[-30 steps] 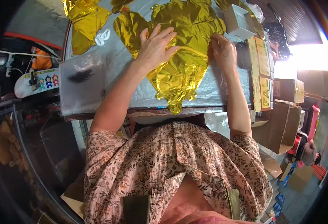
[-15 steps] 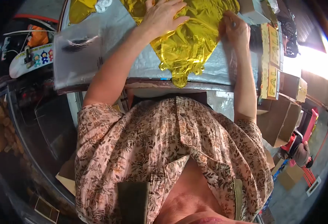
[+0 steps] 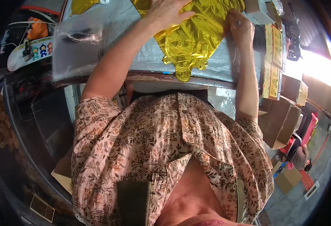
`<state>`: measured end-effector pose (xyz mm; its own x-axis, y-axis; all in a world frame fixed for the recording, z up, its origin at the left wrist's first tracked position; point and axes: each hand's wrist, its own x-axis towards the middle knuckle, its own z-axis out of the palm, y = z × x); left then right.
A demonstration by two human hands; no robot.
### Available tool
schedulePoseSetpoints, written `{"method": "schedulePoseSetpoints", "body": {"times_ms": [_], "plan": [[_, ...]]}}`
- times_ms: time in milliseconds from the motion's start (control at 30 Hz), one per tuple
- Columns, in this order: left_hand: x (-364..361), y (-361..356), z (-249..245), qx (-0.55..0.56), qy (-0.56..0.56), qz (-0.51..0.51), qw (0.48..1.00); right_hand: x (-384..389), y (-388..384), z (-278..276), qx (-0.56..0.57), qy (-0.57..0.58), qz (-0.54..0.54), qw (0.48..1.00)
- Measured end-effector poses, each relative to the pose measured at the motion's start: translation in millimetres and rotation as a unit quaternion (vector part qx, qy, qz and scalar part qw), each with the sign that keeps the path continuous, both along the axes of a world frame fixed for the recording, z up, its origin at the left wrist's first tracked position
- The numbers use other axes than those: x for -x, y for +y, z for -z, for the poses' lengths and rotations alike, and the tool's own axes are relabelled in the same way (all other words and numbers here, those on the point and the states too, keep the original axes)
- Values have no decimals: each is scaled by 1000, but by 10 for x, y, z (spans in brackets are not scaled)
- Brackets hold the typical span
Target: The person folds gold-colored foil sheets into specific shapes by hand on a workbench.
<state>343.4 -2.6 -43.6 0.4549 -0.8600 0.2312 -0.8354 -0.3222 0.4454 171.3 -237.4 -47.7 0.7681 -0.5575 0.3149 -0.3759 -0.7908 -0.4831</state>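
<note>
Gold foil [image 3: 190, 41] overhung the table [image 3: 146, 62] edge. Your left hand [image 3: 168, 13] lay flat on it; your right hand [image 3: 241, 27] pinched its side.

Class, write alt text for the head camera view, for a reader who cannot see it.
A person's left hand presses flat on a gold foil balloon lying on a silver-covered table, while the right hand curls at the balloon's edge. A clear bag lies to the left; yellow packets line the table's right side.
</note>
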Motion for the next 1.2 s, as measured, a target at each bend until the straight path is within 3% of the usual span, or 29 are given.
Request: {"method": "schedulePoseSetpoints", "body": {"times_ms": [167,400,700,1200], "plan": [[1,-6,203,35,-101,-5,994,9,26,-14,-17,-33,-18,999],[20,-4,122,-6,-59,-10,998,-20,108,-162,-2,-12,-8,1000],[36,12,86,2,-46,-8,999,-2,117,-211,-52,1,-19,998],[54,25,71,27,-60,-18,998,-7,114,-164,-10,-16,-14,1000]]}}
